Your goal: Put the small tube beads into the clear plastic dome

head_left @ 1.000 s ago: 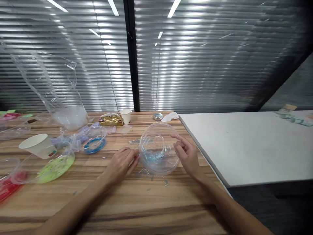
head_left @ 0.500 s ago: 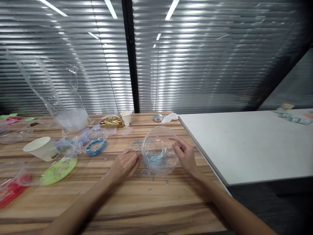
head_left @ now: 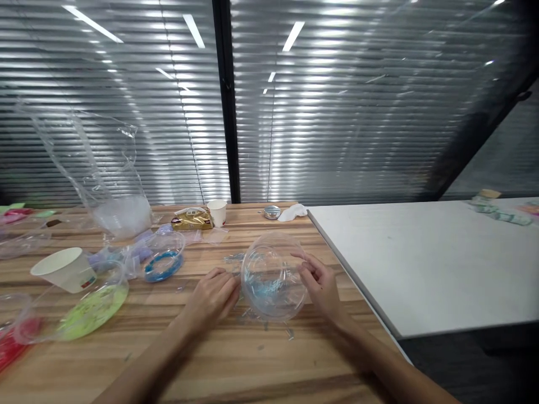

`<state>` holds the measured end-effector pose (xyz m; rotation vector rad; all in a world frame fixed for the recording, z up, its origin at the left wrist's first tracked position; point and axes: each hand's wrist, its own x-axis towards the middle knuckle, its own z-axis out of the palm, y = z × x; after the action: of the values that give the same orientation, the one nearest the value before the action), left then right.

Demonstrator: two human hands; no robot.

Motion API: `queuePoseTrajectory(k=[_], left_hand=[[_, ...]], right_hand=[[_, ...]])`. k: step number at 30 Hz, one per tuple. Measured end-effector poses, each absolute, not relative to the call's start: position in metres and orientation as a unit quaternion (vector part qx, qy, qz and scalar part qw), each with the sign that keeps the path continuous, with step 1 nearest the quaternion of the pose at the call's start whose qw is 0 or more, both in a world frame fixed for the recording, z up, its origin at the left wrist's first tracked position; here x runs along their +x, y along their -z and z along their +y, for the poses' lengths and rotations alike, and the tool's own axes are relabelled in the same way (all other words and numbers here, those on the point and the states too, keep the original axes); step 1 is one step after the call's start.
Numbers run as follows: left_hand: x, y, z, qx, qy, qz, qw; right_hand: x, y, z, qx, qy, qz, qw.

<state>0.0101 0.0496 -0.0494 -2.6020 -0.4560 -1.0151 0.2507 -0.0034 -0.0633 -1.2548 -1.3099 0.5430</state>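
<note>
A round clear plastic bowl (head_left: pixel 273 300) stands tilted on the wooden table, its opening turned towards me. Small shiny light-blue and clear sticks, bead-like, lie in a heap (head_left: pixel 269 287) in its lower part. At the bowl's left rim is my left hand (head_left: pixel 214 294), fingers curled together and fingertips against the edge. My right hand (head_left: pixel 320 283) pinches the right rim between thumb and fingers. More of these little sticks (head_left: pixel 233 258) are scattered on the table behind the bowl, and a few (head_left: pixel 289 333) lie in front of it.
To the left stand clear bowls holding blue (head_left: pixel 164 266), yellow-green (head_left: pixel 92 314) and red pieces (head_left: pixel 14 342), a tilted paper cup (head_left: pixel 65 269) and a clear bag (head_left: pixel 122 216). A gold packet (head_left: pixel 191 219), upright cup (head_left: pixel 217 213), round tin (head_left: pixel 272 212) and tissue (head_left: pixel 293 212) sit behind. A white table (head_left: pixel 421 264) adjoins right.
The whole scene sits slightly lower in the picture as my view tips up. The small sticks inside the bowl have shifted a little. Both hands stay at its rim.
</note>
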Motion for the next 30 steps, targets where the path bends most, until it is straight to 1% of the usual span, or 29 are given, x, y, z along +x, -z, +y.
queuePoseTrajectory(k=[3,11,18,24,30], left_hand=[[0.01,0.052,0.05,-0.907,0.364,-0.151,0.149],[0.015,0.056,0.04,-0.902,0.392,-0.118,0.135],[0.013,0.063,0.038,-0.907,0.383,-0.141,0.107],[0.012,0.068,0.042,-0.904,0.388,-0.172,0.048],[0.008,0.067,0.046,-0.907,0.37,-0.187,0.069]], right_hand=[[0.25,0.06,-0.007,-0.531,-0.23,-0.568,0.585],[0.254,0.048,-0.011,-0.52,-0.167,-0.592,0.593],[0.252,0.041,-0.015,-0.518,-0.154,-0.595,0.595],[0.249,0.054,-0.009,-0.525,-0.164,-0.585,0.596],[0.244,0.06,-0.007,-0.515,-0.17,-0.599,0.589]])
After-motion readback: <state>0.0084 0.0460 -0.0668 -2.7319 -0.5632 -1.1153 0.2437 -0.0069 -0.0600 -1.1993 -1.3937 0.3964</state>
